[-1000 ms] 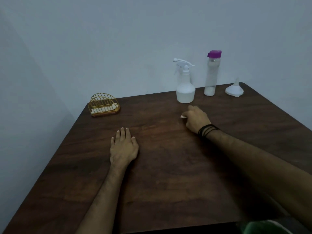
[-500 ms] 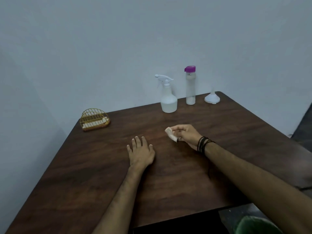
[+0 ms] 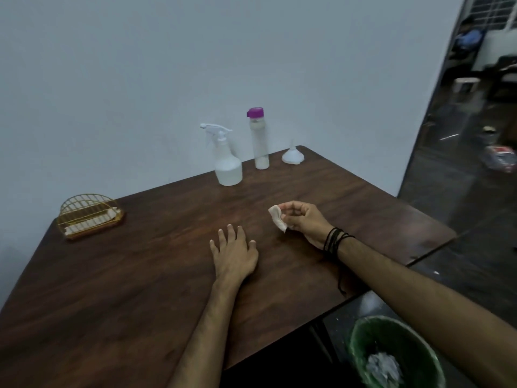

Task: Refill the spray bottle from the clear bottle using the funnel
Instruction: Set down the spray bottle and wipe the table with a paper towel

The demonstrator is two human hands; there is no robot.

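At the table's (image 3: 140, 275) far edge, right of the spray bottle (image 3: 228, 166), stood the capped clear bottle (image 3: 260, 141), part full, then the upturned funnel (image 3: 292, 156). Your left hand (image 3: 233, 254) lay flat, fingers apart; your right hand (image 3: 306, 219) pinched a tissue (image 3: 277, 218). Judged light, slick plastic: grip the bottle mid-body.
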